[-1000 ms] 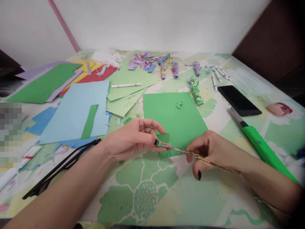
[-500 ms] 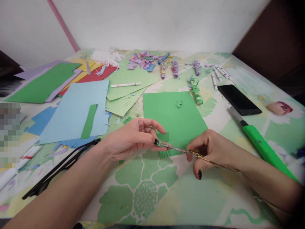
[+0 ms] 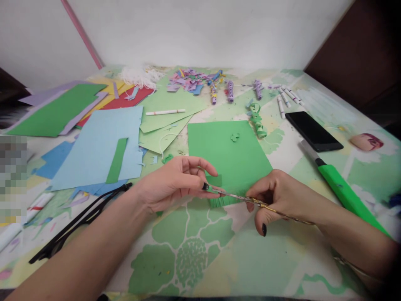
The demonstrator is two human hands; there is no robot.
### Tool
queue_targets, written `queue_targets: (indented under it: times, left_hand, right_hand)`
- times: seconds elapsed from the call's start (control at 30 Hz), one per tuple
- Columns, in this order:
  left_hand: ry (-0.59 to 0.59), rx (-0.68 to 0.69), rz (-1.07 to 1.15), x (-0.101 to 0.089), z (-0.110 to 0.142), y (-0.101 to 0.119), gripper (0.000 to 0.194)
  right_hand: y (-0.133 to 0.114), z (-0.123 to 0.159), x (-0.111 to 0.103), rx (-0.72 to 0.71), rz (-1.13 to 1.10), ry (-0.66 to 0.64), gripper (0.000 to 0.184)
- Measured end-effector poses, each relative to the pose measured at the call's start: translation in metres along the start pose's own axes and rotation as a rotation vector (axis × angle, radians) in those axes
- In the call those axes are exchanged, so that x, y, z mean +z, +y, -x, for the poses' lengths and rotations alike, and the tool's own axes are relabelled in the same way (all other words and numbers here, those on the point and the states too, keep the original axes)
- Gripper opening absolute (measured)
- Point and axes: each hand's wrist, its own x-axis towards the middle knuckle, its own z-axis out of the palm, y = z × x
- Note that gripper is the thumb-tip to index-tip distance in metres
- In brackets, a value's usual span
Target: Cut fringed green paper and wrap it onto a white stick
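My left hand (image 3: 178, 182) pinches a small piece of green paper (image 3: 210, 189) between thumb and fingers. Its other fingers curl loosely above a green paper sheet (image 3: 225, 146). In my right hand (image 3: 272, 196) is a pair of scissors (image 3: 238, 197) with gold-coloured handles, thumb and fingers around the handle end. The blades point left and their tips reach the pinched paper; whether they are parted is too fine to see. Below the blades, finely cut green fringe (image 3: 219, 202) shows near the sheet's front edge. A small curled green scrap (image 3: 234, 137) lies on the sheet.
Left are a light blue sheet (image 3: 103, 146) with a green strip (image 3: 117, 161), and black glasses (image 3: 78, 223). A green-handled knife (image 3: 347, 194), a phone (image 3: 314, 131) and markers (image 3: 290, 98) lie right. Paper curls (image 3: 258, 121) and a scrap pile (image 3: 191, 79) sit farther back.
My right thumb has shifted very slightly to the right at the scissors' handle. My left hand and the pinched paper look almost unchanged.
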Motion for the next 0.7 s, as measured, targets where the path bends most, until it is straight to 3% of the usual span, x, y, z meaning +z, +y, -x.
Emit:
queue_targets:
  times: [0.37, 0.7]
  left_hand:
    - [0.008, 0.009, -0.002, -0.0002, 0.0012, 0.0014, 0.018]
    - [-0.067, 0.018, 0.058, -0.0027, 0.0004, -0.0015, 0.017]
  right_hand:
    - [-0.0030, 0.0021, -0.0016, 0.027, -0.055, -0.014, 0.029]
    - [-0.0017, 0.0039, -0.0006, 0.043, -0.069, -0.041, 0.027]
